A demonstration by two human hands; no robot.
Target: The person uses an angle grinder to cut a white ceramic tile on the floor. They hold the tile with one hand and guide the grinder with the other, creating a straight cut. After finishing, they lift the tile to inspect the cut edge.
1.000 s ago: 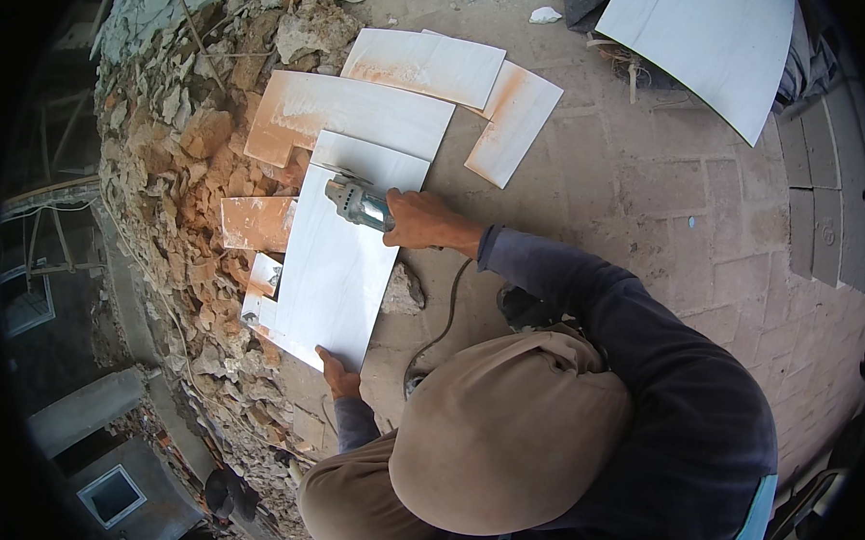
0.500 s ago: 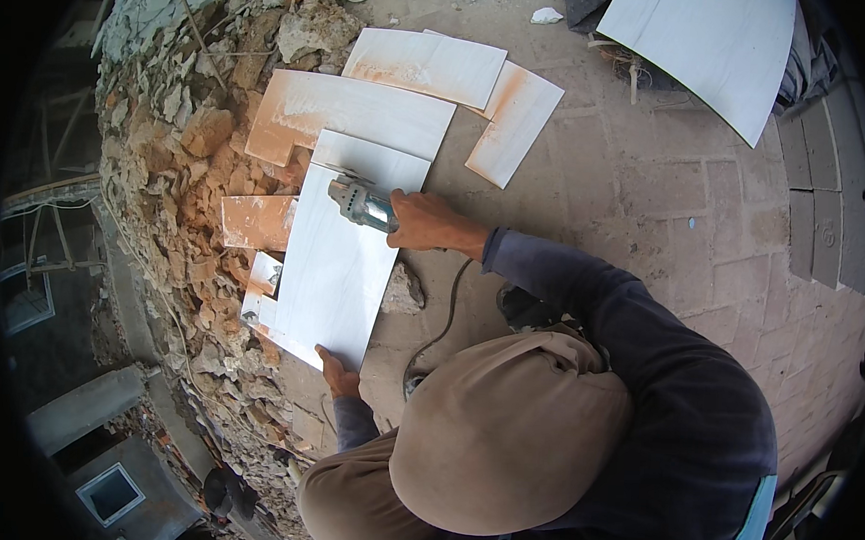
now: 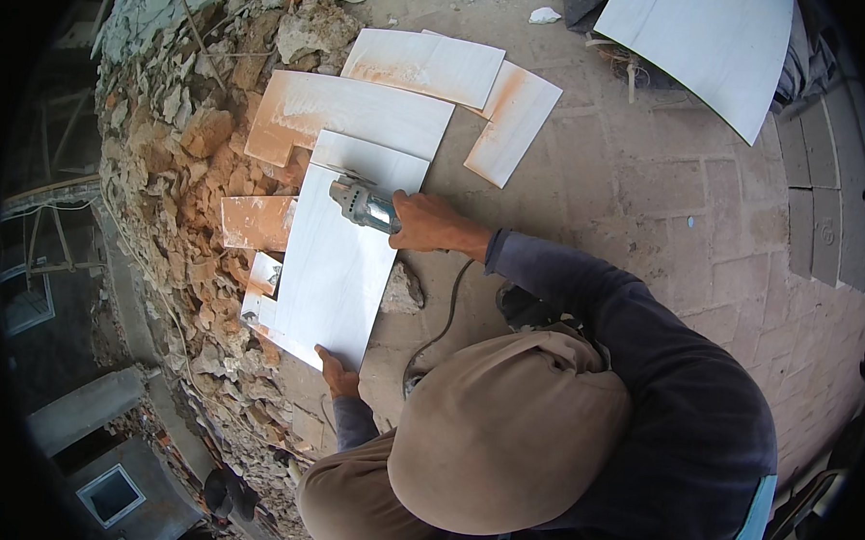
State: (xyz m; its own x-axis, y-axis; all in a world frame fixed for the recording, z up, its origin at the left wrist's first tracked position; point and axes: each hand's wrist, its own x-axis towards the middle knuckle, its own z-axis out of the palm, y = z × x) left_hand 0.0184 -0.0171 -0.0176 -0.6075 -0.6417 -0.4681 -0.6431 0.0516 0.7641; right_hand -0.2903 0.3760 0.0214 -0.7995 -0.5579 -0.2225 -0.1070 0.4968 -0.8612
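Observation:
My right hand [image 3: 435, 223] is closed around the body of an angle grinder [image 3: 361, 207], whose disc end lies over the upper part of a white tile [image 3: 338, 276]. A thin line crosses this tile near its far end, level with the disc. At the tile's near edge my left hand [image 3: 339, 372] grips the corner, the thumb on top; its other fingers are partly hidden. A dark cord [image 3: 450, 314] curves over the ground below the grinder. The tile rests partly over another cut tile [image 3: 353, 107] with an orange-dusted notch.
Further cut tiles [image 3: 427, 65] lie beyond, one L-shaped piece [image 3: 516, 129] among them. Orange dust and broken rubble [image 3: 202, 134] slope down on the left. A large white tile [image 3: 703, 50] stands out at the far right, near grey pavers [image 3: 825, 229]. A stone [image 3: 405, 290] sits beside the tile.
The grinder and my right hand have shifted very slightly to the right over the tile. My left hand stays on the tile's near corner.

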